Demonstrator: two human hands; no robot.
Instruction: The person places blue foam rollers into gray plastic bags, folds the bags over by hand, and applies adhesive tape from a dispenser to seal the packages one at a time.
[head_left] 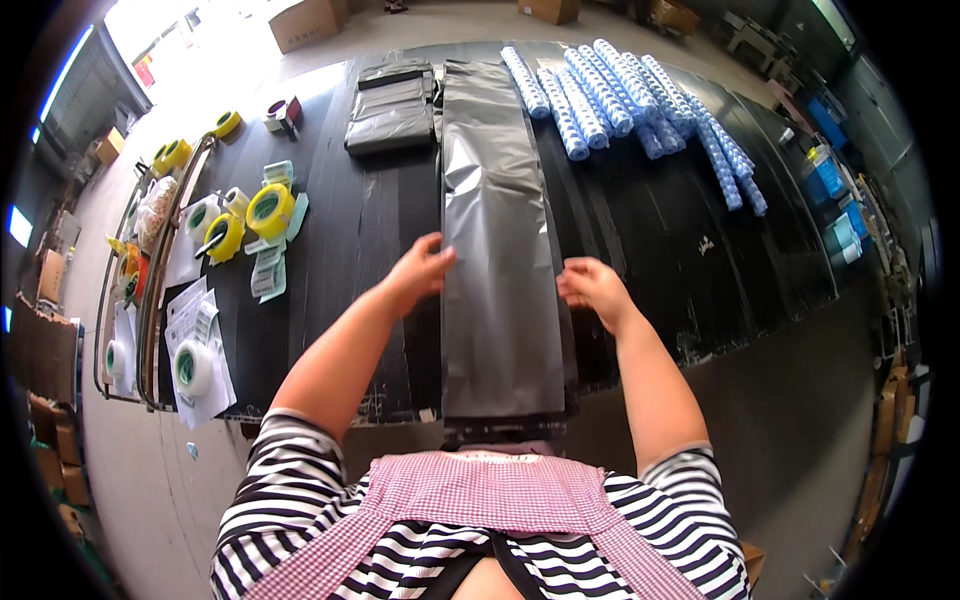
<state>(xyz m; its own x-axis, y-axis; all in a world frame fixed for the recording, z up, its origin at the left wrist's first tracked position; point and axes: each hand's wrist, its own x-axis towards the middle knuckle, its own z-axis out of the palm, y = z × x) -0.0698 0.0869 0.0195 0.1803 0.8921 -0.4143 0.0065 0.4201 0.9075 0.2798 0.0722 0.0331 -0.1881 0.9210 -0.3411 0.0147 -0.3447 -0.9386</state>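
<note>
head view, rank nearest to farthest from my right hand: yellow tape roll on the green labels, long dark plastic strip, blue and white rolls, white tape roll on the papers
From the right hand:
1. Long dark plastic strip, just left
2. Blue and white rolls, ahead, mostly right
3. Yellow tape roll, left side
4. White tape roll, far left

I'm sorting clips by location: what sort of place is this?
Likely a packing workshop or warehouse: tape rolls and dark plastic lie on the black table, with cardboard boxes beyond.
</note>
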